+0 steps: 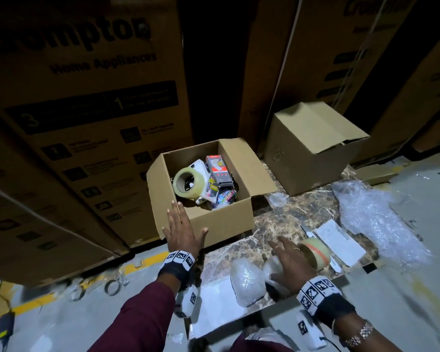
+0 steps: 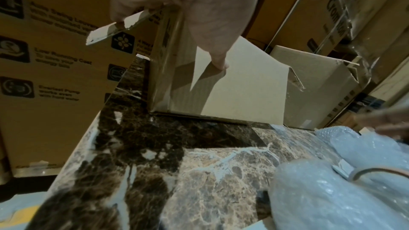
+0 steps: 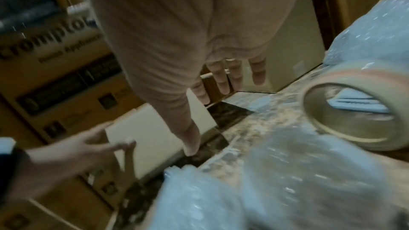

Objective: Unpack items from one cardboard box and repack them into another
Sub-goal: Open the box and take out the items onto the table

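An open cardboard box (image 1: 221, 219) stands on the marble slab (image 1: 297, 212). Inside lie a tape roll (image 1: 187, 182), a red and grey carton (image 1: 217, 168), a white item and colourful packs. My left hand (image 1: 181, 224) lies flat on the box's near-left corner, fingers straight over the flap and thumb (image 2: 219, 62) on the front face. My right hand (image 1: 290, 257) is spread open just over two bubble-wrapped bundles (image 1: 247, 280); whether it touches them is unclear. A second cardboard box (image 1: 313, 153), its flaps mostly folded over, sits at the back right.
Beside my right hand lie another tape roll (image 1: 318, 252), a flat white piece (image 1: 341, 242) and a box cutter (image 1: 309, 233). A loose bubble-wrap sheet (image 1: 374, 217) covers the slab's right end. Tall printed cartons (image 1: 87, 97) wall in the back and left.
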`<state>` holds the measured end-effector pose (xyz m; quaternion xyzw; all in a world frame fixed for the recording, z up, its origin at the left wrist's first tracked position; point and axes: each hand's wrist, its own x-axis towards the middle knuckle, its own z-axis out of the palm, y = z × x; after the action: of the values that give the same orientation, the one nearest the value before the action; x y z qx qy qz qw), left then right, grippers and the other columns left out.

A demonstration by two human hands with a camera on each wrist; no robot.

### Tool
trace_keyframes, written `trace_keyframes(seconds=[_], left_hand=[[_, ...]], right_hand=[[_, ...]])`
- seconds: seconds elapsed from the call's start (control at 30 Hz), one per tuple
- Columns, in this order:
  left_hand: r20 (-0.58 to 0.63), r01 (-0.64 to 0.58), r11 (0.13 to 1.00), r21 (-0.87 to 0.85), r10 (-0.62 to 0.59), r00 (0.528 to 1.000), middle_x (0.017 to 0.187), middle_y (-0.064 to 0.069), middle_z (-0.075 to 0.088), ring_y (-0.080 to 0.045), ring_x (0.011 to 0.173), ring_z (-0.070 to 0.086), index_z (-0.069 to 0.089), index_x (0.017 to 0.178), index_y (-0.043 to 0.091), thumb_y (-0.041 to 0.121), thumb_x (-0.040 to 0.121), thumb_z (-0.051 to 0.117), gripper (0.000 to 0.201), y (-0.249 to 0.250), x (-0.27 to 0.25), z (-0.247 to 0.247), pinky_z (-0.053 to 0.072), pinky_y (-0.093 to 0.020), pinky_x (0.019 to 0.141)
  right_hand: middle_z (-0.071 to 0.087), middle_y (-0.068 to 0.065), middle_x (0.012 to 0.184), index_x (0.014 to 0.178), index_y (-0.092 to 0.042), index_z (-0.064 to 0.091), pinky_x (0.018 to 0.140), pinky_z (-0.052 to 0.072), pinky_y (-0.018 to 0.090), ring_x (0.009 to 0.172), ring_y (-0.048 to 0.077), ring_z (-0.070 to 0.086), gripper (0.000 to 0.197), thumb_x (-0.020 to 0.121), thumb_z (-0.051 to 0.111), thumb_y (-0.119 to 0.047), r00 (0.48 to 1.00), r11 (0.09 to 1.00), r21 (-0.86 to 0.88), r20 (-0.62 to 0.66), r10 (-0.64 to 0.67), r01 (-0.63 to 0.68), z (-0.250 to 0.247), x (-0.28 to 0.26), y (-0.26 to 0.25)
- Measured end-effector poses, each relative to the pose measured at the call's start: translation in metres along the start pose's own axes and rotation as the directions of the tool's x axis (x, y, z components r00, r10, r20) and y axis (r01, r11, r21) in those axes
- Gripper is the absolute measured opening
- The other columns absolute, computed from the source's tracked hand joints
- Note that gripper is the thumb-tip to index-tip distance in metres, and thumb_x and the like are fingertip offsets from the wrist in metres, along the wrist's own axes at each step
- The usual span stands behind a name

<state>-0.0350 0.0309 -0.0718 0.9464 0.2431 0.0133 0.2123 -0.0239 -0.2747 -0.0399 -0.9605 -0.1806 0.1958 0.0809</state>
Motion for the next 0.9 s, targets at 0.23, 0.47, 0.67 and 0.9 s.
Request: trace_keyframes(seconds=[0.23, 0.47, 0.67, 0.9], left_hand=[[0.035, 0.048, 0.991, 0.122, -0.052, 0.998, 0.160, 0.000, -0.038, -0.027, 0.156, -0.014, -0.021, 0.158, 0.014, 0.068, 0.091, 0.054, 0.114, 0.005, -0.001, -0.002, 0.024, -0.059, 0.121], [0.088, 0.088, 0.978, 0.192, -0.106, 0.990, 0.162, 0.001, -0.038, -0.025, 0.155, -0.019, -0.026, 0.156, 0.015, 0.067, 0.093, 0.050, 0.112, 0.014, -0.003, -0.013, 0.024, -0.059, 0.119], [0.094, 0.148, 0.963, 0.226, -0.172, 0.981, 0.156, 0.000, -0.044, -0.027, 0.155, -0.016, -0.021, 0.158, 0.016, 0.056, 0.095, 0.058, 0.109, 0.019, 0.001, -0.013, 0.027, -0.058, 0.119], [0.120, 0.168, 0.948, 0.270, -0.206, 0.971, 0.141, 0.000, -0.060, -0.030, 0.155, -0.019, -0.019, 0.158, 0.013, 0.050, 0.101, 0.051, 0.097, 0.017, 0.007, -0.005, 0.022, -0.057, 0.122]], right_hand=[[0.013, -0.006, 0.160, 0.153, -0.033, 0.025, 0.116, 0.033, 0.044, 0.142, 0.025, 0.030, 0.087, 0.082, 0.076, -0.029, 0.950, 0.936, 0.208, -0.193, -0.246, 0.285, -0.060, 0.049, -0.079], [0.010, 0.000, 0.163, 0.153, -0.031, 0.024, 0.117, 0.028, 0.045, 0.149, 0.027, 0.017, 0.086, 0.084, 0.075, -0.037, 0.868, 0.888, -0.018, -0.203, -0.453, 0.460, -0.118, 0.143, -0.156], [0.030, 0.010, 0.150, 0.147, -0.021, 0.039, 0.110, 0.038, 0.042, 0.136, 0.034, 0.038, 0.090, 0.072, 0.082, -0.041, 0.852, 0.849, -0.119, -0.037, -0.522, 0.515, -0.128, 0.234, -0.194], [0.024, 0.020, 0.156, 0.154, -0.019, 0.026, 0.114, 0.032, 0.050, 0.143, 0.039, 0.026, 0.110, 0.066, 0.085, -0.052, 0.814, 0.725, -0.379, 0.179, -0.553, 0.575, -0.104, 0.297, -0.219]])
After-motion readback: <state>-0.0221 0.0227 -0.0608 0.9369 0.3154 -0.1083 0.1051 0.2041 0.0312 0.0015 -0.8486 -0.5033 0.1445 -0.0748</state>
